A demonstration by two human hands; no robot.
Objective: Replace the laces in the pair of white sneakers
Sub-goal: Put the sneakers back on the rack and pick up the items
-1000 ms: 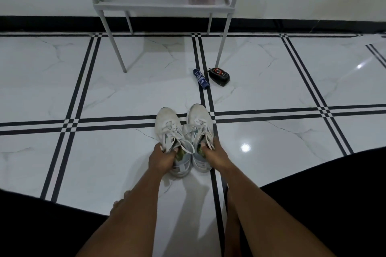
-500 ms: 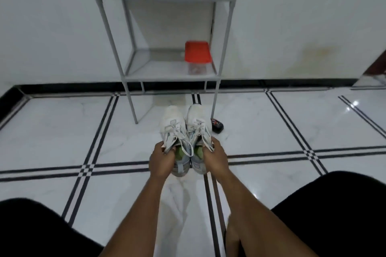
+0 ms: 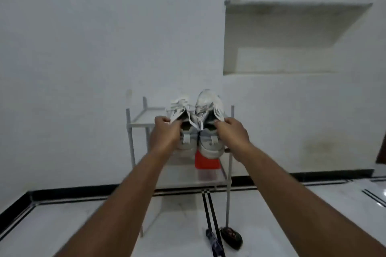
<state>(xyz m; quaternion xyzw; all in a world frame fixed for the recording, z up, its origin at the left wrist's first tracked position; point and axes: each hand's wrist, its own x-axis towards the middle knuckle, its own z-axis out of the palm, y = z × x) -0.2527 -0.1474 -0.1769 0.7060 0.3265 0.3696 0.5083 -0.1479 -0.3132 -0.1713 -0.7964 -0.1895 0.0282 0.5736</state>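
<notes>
I hold the pair of white sneakers up in the air, side by side, heels toward me and toes pointing up and away. My left hand (image 3: pixel 165 134) grips the left sneaker (image 3: pixel 182 129) at its collar. My right hand (image 3: pixel 232 133) grips the right sneaker (image 3: pixel 208 110) the same way. Both sneakers are laced with white laces (image 3: pixel 196 121), whose loose ends hang between the two shoes. The sneakers are level with the top shelf of a grey metal rack (image 3: pixel 144 120), just in front of it.
A red-lidded container (image 3: pixel 206 161) stands on the rack's lower shelf, partly behind the sneakers. On the white tiled floor near the rack's right leg lie a dark blue object (image 3: pixel 213 240) and a small black object (image 3: pixel 231 236). A wall niche with shelves (image 3: pixel 292 27) is at upper right.
Both hands have lifted the sneakers off the floor up to the height of the rack's top shelf. The view has tilted upward with them.
</notes>
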